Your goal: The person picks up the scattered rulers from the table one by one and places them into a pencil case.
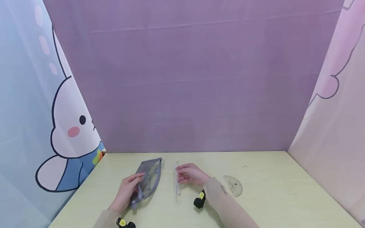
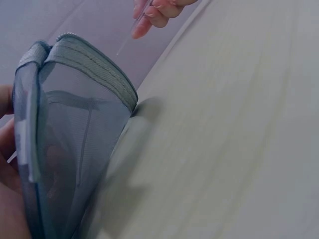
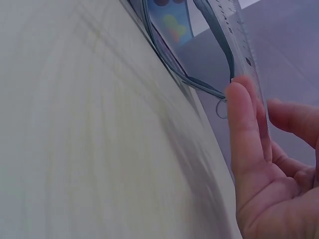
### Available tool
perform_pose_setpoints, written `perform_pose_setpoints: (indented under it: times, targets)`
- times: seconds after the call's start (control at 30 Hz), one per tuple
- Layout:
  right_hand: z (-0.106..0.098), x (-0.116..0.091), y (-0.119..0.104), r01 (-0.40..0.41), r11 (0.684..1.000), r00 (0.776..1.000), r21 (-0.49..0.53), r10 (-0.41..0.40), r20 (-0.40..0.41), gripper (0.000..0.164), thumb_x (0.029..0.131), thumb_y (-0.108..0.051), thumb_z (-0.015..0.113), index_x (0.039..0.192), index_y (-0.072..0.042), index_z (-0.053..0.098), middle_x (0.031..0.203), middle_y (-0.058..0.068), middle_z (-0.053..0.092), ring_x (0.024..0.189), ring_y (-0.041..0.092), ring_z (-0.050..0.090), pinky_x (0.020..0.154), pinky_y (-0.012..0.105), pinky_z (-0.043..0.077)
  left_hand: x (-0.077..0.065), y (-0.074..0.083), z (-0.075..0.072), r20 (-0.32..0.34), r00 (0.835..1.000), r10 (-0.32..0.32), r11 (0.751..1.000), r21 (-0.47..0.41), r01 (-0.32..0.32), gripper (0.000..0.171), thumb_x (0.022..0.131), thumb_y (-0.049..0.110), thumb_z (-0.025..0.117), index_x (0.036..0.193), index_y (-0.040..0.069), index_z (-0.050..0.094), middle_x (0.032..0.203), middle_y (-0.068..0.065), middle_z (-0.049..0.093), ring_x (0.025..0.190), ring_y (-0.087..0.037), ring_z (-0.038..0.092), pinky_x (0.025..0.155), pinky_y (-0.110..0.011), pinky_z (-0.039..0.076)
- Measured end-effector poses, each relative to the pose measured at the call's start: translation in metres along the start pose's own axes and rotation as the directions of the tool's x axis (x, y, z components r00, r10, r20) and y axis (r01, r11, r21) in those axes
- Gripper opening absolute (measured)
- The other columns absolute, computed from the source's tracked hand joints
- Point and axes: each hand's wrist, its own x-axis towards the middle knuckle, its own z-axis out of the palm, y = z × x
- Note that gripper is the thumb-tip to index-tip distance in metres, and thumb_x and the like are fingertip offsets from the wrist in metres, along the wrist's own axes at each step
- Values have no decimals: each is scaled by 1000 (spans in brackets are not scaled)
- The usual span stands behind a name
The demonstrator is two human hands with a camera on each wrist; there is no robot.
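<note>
No legible text — tiny ruler (image 1: 176, 186) print.

Ruler (image 1: 176, 181) between pouch (image 1: 147, 172) and protractor (image 1: 234, 186).

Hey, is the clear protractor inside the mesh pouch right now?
No, the protractor lies on the table, well to the right of the mesh pouch.

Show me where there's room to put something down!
There's bare table right of the protractor, out to the right edge, and a smaller patch left of the pouch, beyond the left hand. Mid-table is crowded: that hand holds the pouch, the right hand a ruler.
</note>
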Motion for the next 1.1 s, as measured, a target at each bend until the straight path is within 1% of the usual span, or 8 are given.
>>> perform_pose_setpoints:
  times: [0.13, 0.4, 0.57, 0.8, 0.93, 1.1]
  targets:
    - [5, 3, 1, 1, 1000, 1000, 1, -1, 1, 35, 93, -9, 60, 122, 9, 56, 91, 16, 63, 74, 21, 66, 73, 37, 56, 1, 0, 0, 2, 1000, -2, 1000, 0, 2, 37, 90, 18, 61, 124, 4, 65, 109, -4, 59, 62, -10, 41, 60, -25, 41]
    - [16, 7, -3, -3, 1000, 1000, -23, 3, 2, 34, 92, -13, 63, 119, 8, 59, 94, 17, 65, 76, 22, 67, 73, 37, 56, 1, 1, 1, 0, 1000, -8, 1000, 10, 8, 36, 91, 19, 61, 124, 5, 65, 109, -3, 59, 67, -12, 43, 61, -25, 41]
    - [25, 10, -6, -19, 999, 1000, -32, 19, -2, 32, 91, -12, 64, 115, 7, 61, 92, 16, 67, 74, 21, 67, 72, 37, 56, 0, 2, 1, 2, 1000, -1, 1000, 8, 1, 36, 91, 18, 61, 124, 4, 65, 106, -3, 59, 62, -11, 41, 60, -25, 41]
    - [38, 17, -9, -29, 997, 1000, -77, 29, -4, 31, 91, -14, 65, 113, 6, 63, 90, 14, 68, 71, 18, 67, 69, 36, 56, -1, 1, 0, 4, 1000, -7, 1000, 11, 7, 37, 91, 20, 62, 124, 5, 65, 104, -2, 58, 60, -10, 40, 60, -25, 41]
    - [45, 22, -11, -39, 993, 999, -107, 39, -1, 32, 91, -15, 65, 114, 7, 63, 88, 12, 69, 67, 15, 65, 66, 34, 56, -1, 0, 0, 3, 1000, 0, 1000, -3, 0, 36, 91, 18, 62, 124, 4, 65, 108, -3, 59, 59, -9, 41, 60, -25, 42]
    - [51, 28, -14, -58, 990, 998, -126, 58, -3, 26, 90, -15, 66, 108, 4, 67, 87, 12, 69, 65, 14, 64, 60, 29, 54, 0, -1, 1, -2, 1000, 9, 1000, -24, -9, 35, 91, 15, 62, 123, 3, 65, 114, -5, 59, 62, -9, 43, 59, -25, 43]
